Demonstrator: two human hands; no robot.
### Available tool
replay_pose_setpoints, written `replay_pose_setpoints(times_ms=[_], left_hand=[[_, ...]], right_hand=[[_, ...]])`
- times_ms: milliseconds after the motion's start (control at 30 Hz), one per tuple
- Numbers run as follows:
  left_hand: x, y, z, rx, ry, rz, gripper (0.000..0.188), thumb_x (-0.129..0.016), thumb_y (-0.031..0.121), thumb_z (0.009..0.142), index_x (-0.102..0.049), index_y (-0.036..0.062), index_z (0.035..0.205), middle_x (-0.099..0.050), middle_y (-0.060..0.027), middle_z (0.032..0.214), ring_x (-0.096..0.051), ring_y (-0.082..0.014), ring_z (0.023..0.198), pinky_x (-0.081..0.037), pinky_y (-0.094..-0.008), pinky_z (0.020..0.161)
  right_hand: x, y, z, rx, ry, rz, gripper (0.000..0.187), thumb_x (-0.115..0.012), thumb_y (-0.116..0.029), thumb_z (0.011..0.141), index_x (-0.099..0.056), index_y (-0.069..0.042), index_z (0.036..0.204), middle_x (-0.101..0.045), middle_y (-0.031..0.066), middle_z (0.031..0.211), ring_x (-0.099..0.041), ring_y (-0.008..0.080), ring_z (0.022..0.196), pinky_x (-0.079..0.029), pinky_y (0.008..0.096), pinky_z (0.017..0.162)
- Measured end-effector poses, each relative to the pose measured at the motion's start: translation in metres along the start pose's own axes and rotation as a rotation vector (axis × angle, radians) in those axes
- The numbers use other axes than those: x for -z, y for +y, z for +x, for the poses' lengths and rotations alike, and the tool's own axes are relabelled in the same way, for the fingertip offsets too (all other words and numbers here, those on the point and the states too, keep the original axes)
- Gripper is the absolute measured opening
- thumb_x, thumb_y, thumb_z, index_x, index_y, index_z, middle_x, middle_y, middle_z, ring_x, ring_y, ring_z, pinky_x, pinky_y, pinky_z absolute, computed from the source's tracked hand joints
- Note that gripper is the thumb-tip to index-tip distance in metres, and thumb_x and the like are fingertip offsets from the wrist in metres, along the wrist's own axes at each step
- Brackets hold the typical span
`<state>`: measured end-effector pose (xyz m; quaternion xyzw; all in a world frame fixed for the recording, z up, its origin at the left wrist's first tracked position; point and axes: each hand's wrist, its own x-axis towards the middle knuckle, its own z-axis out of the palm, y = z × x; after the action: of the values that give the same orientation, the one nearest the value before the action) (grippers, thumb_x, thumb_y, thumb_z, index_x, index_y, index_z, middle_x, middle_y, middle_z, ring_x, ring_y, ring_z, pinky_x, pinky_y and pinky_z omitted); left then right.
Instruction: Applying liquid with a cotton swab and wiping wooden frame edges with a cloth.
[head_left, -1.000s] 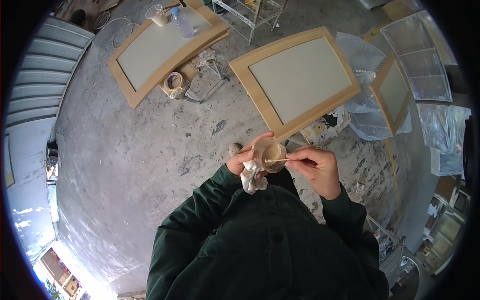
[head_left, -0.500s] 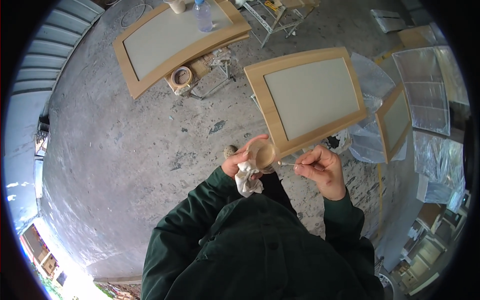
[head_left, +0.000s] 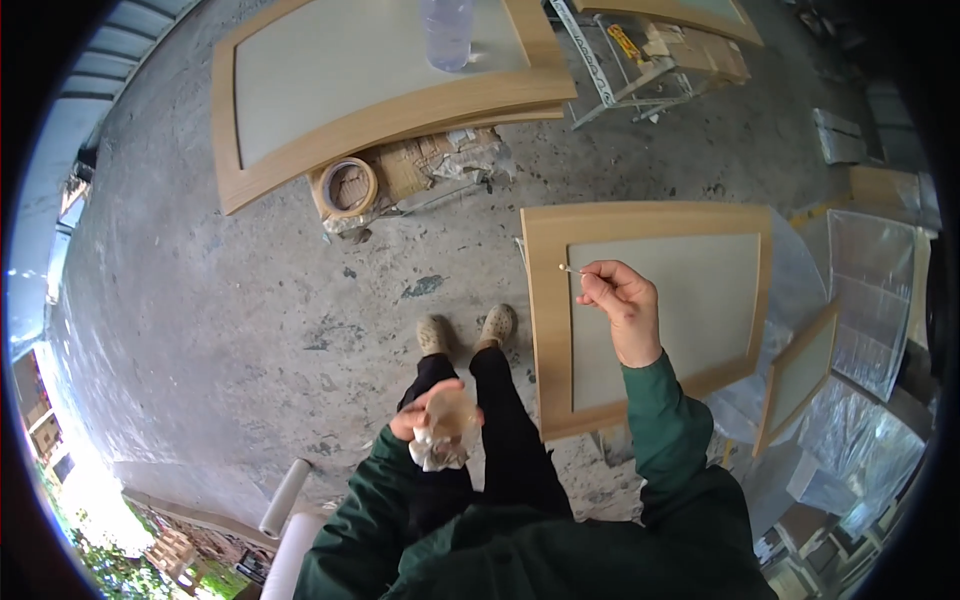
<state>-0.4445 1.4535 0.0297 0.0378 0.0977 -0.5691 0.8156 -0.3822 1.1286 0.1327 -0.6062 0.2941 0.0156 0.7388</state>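
Left of my right fingers [head_left: 602, 291] I have open air above the floor [head_left: 260, 290], over to the cup [head_left: 453, 412] in my left fingers [head_left: 442, 387]. The near framed panel [head_left: 680, 310] bars the way below; ahead and left, a bottle [head_left: 447, 35] obstructs the far panel [head_left: 320, 85].

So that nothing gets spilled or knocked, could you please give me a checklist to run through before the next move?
1. Cup gripped by the left hand: ok.
2. White cloth also in that hand: ok.
3. Thin stick pinched in the right hand: ok.
4. Stick clear of the wooden frame below it: cannot tell.
5. A hand free: not ok, both are occupied.
6. Plastic bottle upright on the farther panel: ok.
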Motion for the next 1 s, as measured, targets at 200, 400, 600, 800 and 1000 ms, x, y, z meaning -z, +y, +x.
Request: replay_pose_setpoints(times_ms=[200,400,600,800,1000], left_hand=[[0.093,-0.036,0.001,0.021,-0.039,-0.223,0.063,-0.062,0.015,0.081,-0.034,0.0119,0.138,-0.043,-0.0317,0.124,-0.05,-0.0396,0.109,-0.048,-0.042,0.078],[0.155,-0.07,-0.01,0.063,-0.077,-0.194,0.066,-0.062,0.019,0.081,-0.033,0.0181,0.14,-0.039,-0.0346,0.127,-0.043,-0.0423,0.119,-0.042,-0.042,0.092],[0.192,-0.105,-0.032,0.195,0.076,-0.441,0.079,-0.072,0.015,0.073,-0.029,0.0091,0.14,-0.048,-0.0233,0.125,-0.055,-0.0325,0.107,-0.05,-0.0407,0.081],[0.204,-0.11,-0.044,0.24,0.115,-0.389,0.073,-0.068,0.02,0.076,-0.032,0.0139,0.138,-0.04,-0.0336,0.127,-0.046,-0.0414,0.116,-0.046,-0.0425,0.087],[0.208,-0.109,-0.042,0.217,0.107,-0.342,0.069,-0.067,0.019,0.077,-0.035,0.0149,0.137,-0.041,-0.033,0.126,-0.047,-0.0413,0.115,-0.048,-0.0412,0.081]], right_hand=[[0.006,0.047,0.076,0.098,0.029,-0.261,0.009,-0.062,-0.007,0.087,-0.06,0.001,0.089,-0.059,-0.0005,0.079,-0.053,0.0068,0.069,-0.045,0.0204,0.065],[0.004,0.068,0.116,0.37,-0.026,-0.385,0.005,-0.064,-0.001,0.083,-0.061,0.002,0.086,-0.056,0.0039,0.101,-0.054,0.0081,0.08,-0.048,0.0215,0.07],[0.009,0.072,0.128,0.33,-0.068,-0.561,0.004,-0.065,-0.001,0.082,-0.062,0.0,0.084,-0.054,0.0064,0.106,-0.054,0.0085,0.084,-0.049,0.0226,0.069],[0.01,0.072,0.13,0.42,-0.105,-0.733,0.007,-0.068,-0.002,0.077,-0.061,0.0,0.078,-0.056,0.0078,0.101,-0.056,0.0122,0.081,-0.048,0.0247,0.069],[0.003,0.065,0.127,0.393,-0.112,-0.774,0.008,-0.068,-0.002,0.077,-0.061,0.0,0.077,-0.06,0.0086,0.1,-0.057,0.0152,0.081,-0.048,0.0265,0.072]])
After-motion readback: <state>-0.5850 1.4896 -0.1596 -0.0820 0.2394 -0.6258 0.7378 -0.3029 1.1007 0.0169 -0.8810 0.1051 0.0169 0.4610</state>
